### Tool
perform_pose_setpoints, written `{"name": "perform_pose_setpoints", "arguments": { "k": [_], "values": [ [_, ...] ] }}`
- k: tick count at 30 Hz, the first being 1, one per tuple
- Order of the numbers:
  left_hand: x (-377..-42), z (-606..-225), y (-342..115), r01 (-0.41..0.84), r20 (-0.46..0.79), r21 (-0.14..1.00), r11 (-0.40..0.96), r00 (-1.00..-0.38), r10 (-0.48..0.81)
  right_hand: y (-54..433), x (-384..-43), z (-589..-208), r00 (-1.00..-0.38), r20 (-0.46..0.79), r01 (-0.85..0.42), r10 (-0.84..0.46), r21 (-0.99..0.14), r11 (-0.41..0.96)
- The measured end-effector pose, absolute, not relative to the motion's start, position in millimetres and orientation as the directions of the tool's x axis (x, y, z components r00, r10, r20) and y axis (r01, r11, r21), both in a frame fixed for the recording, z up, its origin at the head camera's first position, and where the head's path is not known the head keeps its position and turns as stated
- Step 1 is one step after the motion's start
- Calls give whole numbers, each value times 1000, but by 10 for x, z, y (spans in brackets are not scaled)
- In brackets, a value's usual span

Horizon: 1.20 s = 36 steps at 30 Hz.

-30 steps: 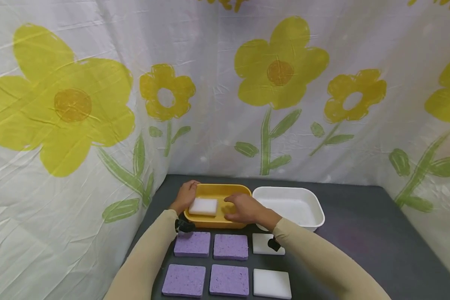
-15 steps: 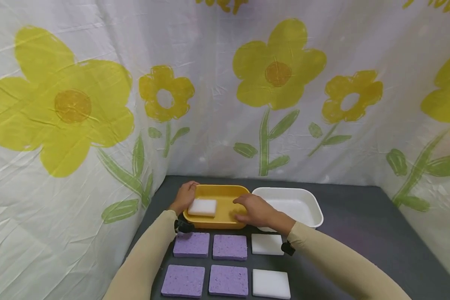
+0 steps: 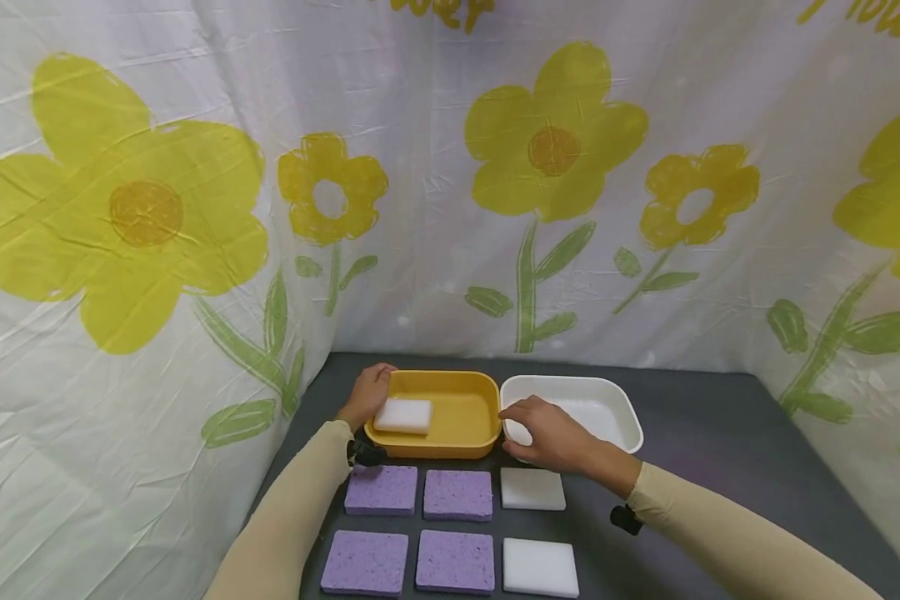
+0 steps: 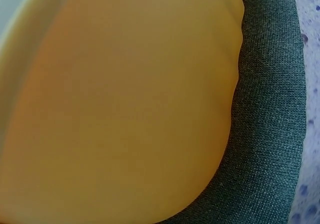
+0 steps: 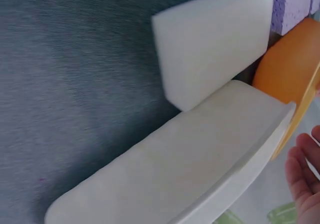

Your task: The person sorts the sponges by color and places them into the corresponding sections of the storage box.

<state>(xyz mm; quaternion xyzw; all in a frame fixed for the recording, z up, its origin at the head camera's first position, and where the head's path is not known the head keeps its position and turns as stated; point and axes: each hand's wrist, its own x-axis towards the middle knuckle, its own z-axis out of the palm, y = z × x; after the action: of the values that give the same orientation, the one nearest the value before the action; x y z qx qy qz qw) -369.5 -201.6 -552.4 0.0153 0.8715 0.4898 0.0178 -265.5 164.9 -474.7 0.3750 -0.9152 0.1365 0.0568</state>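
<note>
Lower center, the left hand (image 3: pixel 367 396) touches a yellow tray (image 3: pixel 461 417), grip unclear. The empty, relaxed right hand (image 3: pixel 549 433) appears between pickups; a white sponge (image 3: pixel 532 489) would need pinching.

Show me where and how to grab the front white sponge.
Pinch the front white sponge by its left and right edges, probably from above with the right hand: it lies flat, with a gap before the purple sponge beside it.

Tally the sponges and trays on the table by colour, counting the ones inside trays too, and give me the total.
Purple sponges: 4
White sponges: 3
Yellow tray: 1
White tray: 1
Total: 9
</note>
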Motion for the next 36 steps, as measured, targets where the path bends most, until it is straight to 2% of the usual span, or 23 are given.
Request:
{"name": "perform_pose_setpoints", "arguments": {
  "k": [11,18,25,36],
  "values": [
    [-3710,-5543,-2016,8,-16,850,527,-999,41,1951,-2358,-4719,-680,255,-732,-688,-166,661],
    [-3677,-5495,-2006,1,-25,852,524,-999,43,2123,-2170,-4736,-698,260,-713,-668,-165,681],
    [-3672,-5501,-1988,5,-14,843,538,-999,32,2281,-1980,-4746,-720,208,-694,-663,-200,691],
    [-3688,-5524,-2001,13,-7,846,532,-999,36,2397,-1708,-4890,-686,124,-719,-717,-271,640]
  ]
}}
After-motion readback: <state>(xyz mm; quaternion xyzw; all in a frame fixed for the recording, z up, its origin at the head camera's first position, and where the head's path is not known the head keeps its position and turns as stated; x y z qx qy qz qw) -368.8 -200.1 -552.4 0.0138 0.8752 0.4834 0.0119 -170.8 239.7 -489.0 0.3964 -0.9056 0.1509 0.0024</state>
